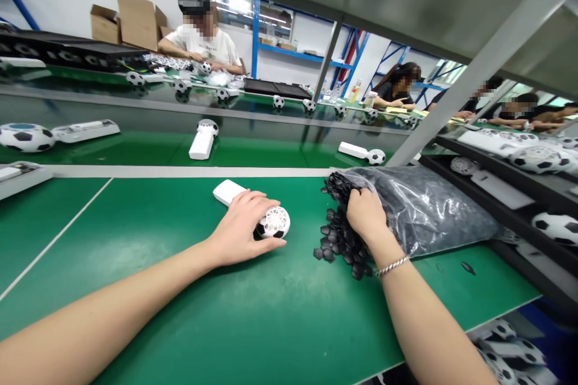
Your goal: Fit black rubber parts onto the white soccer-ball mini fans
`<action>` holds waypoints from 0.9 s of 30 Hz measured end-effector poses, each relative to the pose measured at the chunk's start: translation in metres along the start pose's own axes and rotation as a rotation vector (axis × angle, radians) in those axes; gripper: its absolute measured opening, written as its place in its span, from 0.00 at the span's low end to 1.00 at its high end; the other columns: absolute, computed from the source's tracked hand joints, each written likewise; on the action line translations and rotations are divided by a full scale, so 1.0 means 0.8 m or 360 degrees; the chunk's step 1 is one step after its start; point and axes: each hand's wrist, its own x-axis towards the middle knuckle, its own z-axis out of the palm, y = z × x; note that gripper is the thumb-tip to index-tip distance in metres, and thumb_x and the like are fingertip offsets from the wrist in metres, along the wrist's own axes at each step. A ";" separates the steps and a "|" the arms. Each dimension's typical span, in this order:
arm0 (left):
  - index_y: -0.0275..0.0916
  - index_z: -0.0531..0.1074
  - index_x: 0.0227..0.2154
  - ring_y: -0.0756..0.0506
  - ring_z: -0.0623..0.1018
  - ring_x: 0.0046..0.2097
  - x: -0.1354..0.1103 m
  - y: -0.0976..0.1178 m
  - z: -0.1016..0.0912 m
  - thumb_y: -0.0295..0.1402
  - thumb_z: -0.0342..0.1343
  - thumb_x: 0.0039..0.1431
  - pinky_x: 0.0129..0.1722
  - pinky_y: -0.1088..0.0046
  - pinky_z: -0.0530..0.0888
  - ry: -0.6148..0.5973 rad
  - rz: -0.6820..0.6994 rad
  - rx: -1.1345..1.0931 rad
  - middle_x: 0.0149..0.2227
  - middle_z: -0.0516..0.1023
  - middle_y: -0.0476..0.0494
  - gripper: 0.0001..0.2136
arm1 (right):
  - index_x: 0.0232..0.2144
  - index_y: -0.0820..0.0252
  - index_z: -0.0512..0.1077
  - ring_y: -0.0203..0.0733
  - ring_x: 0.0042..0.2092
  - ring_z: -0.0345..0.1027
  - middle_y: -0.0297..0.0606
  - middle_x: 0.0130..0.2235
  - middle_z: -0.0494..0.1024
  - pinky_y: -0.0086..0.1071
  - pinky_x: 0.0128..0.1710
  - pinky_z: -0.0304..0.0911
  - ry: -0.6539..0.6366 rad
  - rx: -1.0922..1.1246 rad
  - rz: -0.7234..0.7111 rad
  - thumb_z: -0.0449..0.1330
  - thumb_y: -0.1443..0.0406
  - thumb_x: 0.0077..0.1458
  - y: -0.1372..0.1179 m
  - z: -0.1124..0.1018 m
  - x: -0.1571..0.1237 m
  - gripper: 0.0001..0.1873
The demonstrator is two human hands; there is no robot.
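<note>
The left hand (241, 228) grips a white handheld fan (273, 222) on the green bench (289, 307). The right hand (366, 213) clutches black plastic pieces (336, 240) spilling from a clear bag (424, 207). Another fan (361, 153) lies beyond.

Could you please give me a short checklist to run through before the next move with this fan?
1. Left hand on the fan's white cage: ok, fingers wrapped around it.
2. Fan's white handle lying on the green mat: ok.
3. Right hand holding black pentagon pieces: cannot tell, its fingers are buried among them.
4. Pieces kept inside the plastic bag: not ok, many spilled onto the mat.
5. Black patches on the cage seated: cannot tell, partly hidden by the left hand.
</note>
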 end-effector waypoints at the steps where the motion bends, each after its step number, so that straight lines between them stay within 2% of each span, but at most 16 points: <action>1: 0.40 0.63 0.47 0.38 0.63 0.51 0.000 0.000 0.000 0.50 0.55 0.46 0.54 0.56 0.56 0.0007 -0.0005 -0.0006 0.46 0.69 0.43 0.28 | 0.41 0.74 0.67 0.54 0.47 0.61 0.58 0.43 0.67 0.39 0.42 0.58 0.0001 0.0018 -0.0064 0.42 0.76 0.53 -0.005 -0.001 -0.004 0.17; 8: 0.41 0.64 0.46 0.38 0.63 0.52 0.005 -0.004 -0.003 0.48 0.55 0.48 0.53 0.57 0.56 -0.0014 0.0006 -0.0042 0.47 0.70 0.42 0.24 | 0.41 0.60 0.70 0.41 0.42 0.65 0.41 0.38 0.72 0.29 0.43 0.58 -0.0048 0.0241 -0.0580 0.48 0.70 0.57 -0.046 -0.005 -0.034 0.13; 11: 0.42 0.64 0.47 0.37 0.60 0.55 0.003 -0.006 -0.005 0.45 0.56 0.47 0.56 0.54 0.50 -0.0114 0.0036 -0.0078 0.48 0.69 0.44 0.24 | 0.38 0.59 0.73 0.41 0.44 0.64 0.40 0.39 0.72 0.30 0.45 0.58 -0.0007 0.0441 -0.0736 0.51 0.67 0.56 -0.053 -0.006 -0.040 0.11; 13: 0.44 0.63 0.48 0.35 0.54 0.58 0.000 -0.004 -0.005 0.43 0.55 0.48 0.57 0.49 0.44 -0.0087 -0.0046 -0.0025 0.49 0.69 0.44 0.24 | 0.36 0.60 0.74 0.42 0.45 0.63 0.41 0.39 0.71 0.31 0.47 0.58 0.0012 0.0580 -0.0788 0.53 0.68 0.55 -0.052 -0.007 -0.040 0.10; 15: 0.44 0.62 0.48 0.34 0.51 0.59 -0.003 -0.001 -0.005 0.44 0.56 0.47 0.56 0.46 0.42 -0.0012 -0.0158 0.0034 0.51 0.67 0.44 0.24 | 0.37 0.60 0.73 0.42 0.44 0.63 0.41 0.39 0.71 0.32 0.47 0.58 0.0004 0.0679 -0.0804 0.54 0.70 0.54 -0.048 -0.006 -0.038 0.10; 18: 0.43 0.63 0.47 0.34 0.52 0.58 -0.004 0.001 -0.005 0.44 0.56 0.46 0.56 0.47 0.48 -0.0013 -0.0229 -0.0003 0.50 0.67 0.43 0.25 | 0.41 0.60 0.71 0.40 0.43 0.63 0.40 0.40 0.70 0.32 0.46 0.59 0.0045 0.0854 -0.0872 0.54 0.72 0.53 -0.047 -0.005 -0.037 0.13; 21: 0.42 0.62 0.47 0.36 0.51 0.59 -0.002 -0.003 -0.006 0.41 0.56 0.46 0.56 0.51 0.53 -0.0063 -0.0249 -0.0140 0.48 0.68 0.43 0.23 | 0.42 0.58 0.70 0.40 0.44 0.62 0.39 0.39 0.70 0.33 0.46 0.59 0.0110 0.0992 -0.1001 0.54 0.68 0.55 -0.058 -0.001 -0.040 0.12; 24: 0.41 0.62 0.46 0.37 0.49 0.60 0.001 -0.008 -0.008 0.35 0.57 0.44 0.56 0.56 0.56 -0.0089 -0.0239 -0.0296 0.48 0.67 0.43 0.23 | 0.42 0.56 0.69 0.40 0.43 0.62 0.38 0.38 0.70 0.33 0.44 0.59 0.0060 0.0964 -0.1100 0.55 0.65 0.55 -0.076 0.004 -0.044 0.11; 27: 0.41 0.61 0.46 0.38 0.48 0.61 0.001 -0.012 -0.011 0.31 0.57 0.41 0.57 0.59 0.56 -0.0154 -0.0154 -0.0400 0.50 0.64 0.42 0.25 | 0.38 0.56 0.69 0.40 0.41 0.62 0.38 0.36 0.69 0.32 0.41 0.60 0.0014 0.0919 -0.1056 0.55 0.65 0.54 -0.087 0.008 -0.045 0.08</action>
